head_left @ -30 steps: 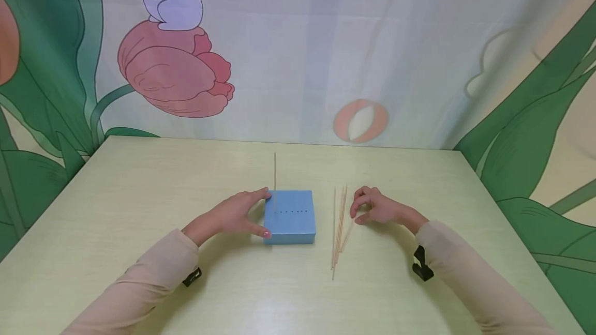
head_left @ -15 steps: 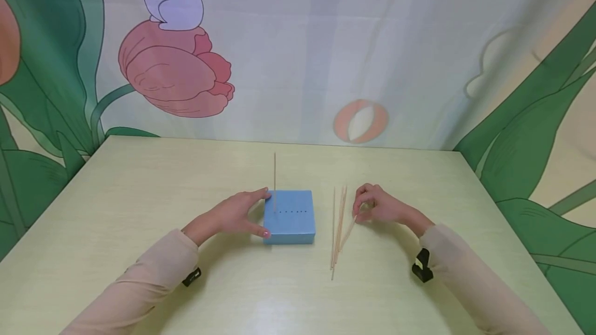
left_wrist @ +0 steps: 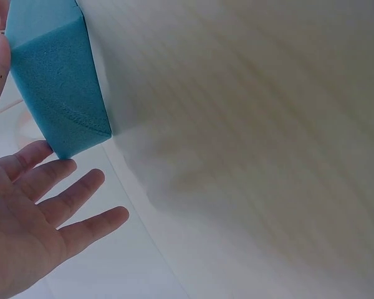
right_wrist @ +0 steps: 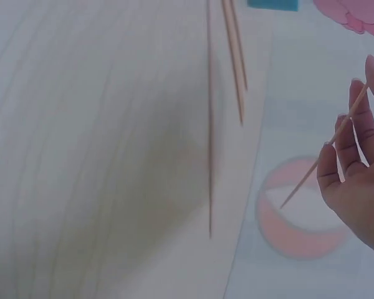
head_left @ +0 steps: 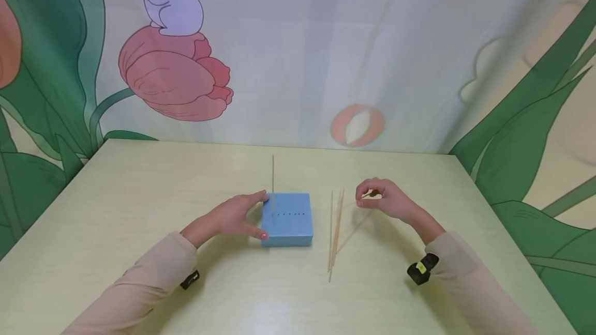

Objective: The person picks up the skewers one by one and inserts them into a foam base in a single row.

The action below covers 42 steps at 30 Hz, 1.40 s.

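My left hand rests at the left side of a light-blue block. Its thumb and index finger are spread apart, touching the block near its front and back corners; in the left wrist view the other fingers are stretched out. One thin wooden stick stands upright at the left end of the block's row of small holes. To the right, my right hand pinches another thin stick, held slantwise above the table. Several more sticks lie between the block and that hand.
A pale wood table bears everything. Behind it hangs a printed curtain with a tulip and a rabbit. A faint slanting line right of the lying sticks may be a stick or a shadow.
My right hand has risen and moved slightly right, away from the lying sticks, with a stick between its fingers. My left hand has stayed at the block. The head view has shifted slightly.
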Available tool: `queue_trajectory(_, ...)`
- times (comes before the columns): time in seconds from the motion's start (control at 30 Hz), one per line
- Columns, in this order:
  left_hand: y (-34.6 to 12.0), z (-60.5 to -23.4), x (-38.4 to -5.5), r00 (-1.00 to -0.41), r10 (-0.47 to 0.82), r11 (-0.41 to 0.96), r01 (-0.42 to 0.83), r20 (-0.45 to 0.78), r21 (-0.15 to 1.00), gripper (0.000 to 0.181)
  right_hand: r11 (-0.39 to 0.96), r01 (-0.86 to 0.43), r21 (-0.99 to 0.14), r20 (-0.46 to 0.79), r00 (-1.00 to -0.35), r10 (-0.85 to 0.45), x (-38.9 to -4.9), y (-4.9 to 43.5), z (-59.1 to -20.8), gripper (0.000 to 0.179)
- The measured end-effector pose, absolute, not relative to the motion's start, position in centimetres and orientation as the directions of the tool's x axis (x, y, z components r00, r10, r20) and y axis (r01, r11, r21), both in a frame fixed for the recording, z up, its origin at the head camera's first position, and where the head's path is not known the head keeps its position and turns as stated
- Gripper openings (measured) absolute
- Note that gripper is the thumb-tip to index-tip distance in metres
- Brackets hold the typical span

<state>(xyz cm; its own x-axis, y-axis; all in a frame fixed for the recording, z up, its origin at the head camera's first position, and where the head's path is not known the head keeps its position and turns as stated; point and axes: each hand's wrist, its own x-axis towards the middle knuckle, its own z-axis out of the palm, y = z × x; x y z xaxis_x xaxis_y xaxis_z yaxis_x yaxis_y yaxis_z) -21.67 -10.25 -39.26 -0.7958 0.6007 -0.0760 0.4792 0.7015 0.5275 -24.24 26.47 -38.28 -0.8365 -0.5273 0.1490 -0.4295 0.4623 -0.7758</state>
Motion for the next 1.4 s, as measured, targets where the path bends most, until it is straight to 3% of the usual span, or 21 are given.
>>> queue_trajectory(0.27,-10.4,-39.5,-21.6,-0.798,0.598,0.701,0.479,-0.071,0.529,0.094,0.371,-0.353,-0.859,0.153,-0.869,-0.472,-23.2,25.8,-36.9,0.006)
queue_trajectory(0.63,-10.5,-39.5,-21.6,-0.796,0.602,0.696,0.483,-0.066,0.531,0.092,0.269,-0.354,-0.896,0.212,-0.872,-0.442,-22.1,25.0,-35.8,0.009)
queue_trajectory(1.13,-10.4,-39.6,-21.6,-0.795,0.603,0.689,0.48,-0.063,0.542,0.09,0.072,-0.437,-0.897,0.366,-0.823,-0.435,-21.6,23.3,-35.1,0.009)
queue_trajectory(1.4,-10.3,-39.4,-21.7,-0.796,0.601,0.695,0.478,-0.07,0.537,0.093,0.005,-0.476,-0.879,0.437,-0.811,-0.39,-21.4,21.6,-34.1,0.036)
